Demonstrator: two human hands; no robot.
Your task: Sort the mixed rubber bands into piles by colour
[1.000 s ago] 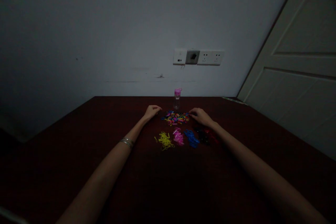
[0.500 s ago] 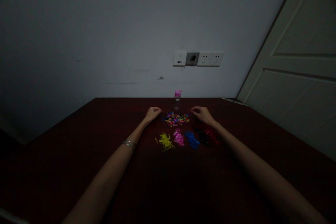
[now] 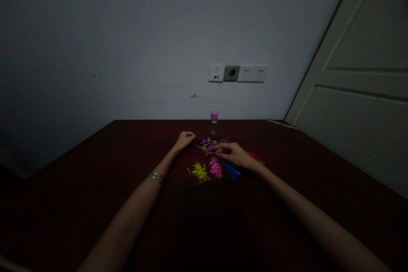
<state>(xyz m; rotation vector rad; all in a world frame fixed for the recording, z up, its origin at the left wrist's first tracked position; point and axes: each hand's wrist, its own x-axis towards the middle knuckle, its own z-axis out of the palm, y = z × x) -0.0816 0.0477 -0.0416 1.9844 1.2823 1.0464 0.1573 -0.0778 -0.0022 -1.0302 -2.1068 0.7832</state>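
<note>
A mixed pile of small coloured bands lies on the dark red table. Nearer the camera are separate heaps: yellow bands, pink bands and blue bands. Red bands show partly behind my right wrist. My right hand hovers over the mixed pile's near right edge, thumb and fingertips close together; what they hold, if anything, is too small to name. Left of the pile rests my left hand, fingers curled together, its contents not visible.
Behind the mixed pile stands a clear bottle with a pink cap, near the wall. Wall sockets are above it. A white panelled door is on the right.
My right hand has moved left and toward the camera, from the pile's right side to its near edge, now covering the black heap. My left hand has stayed put. The view has shifted slightly.
</note>
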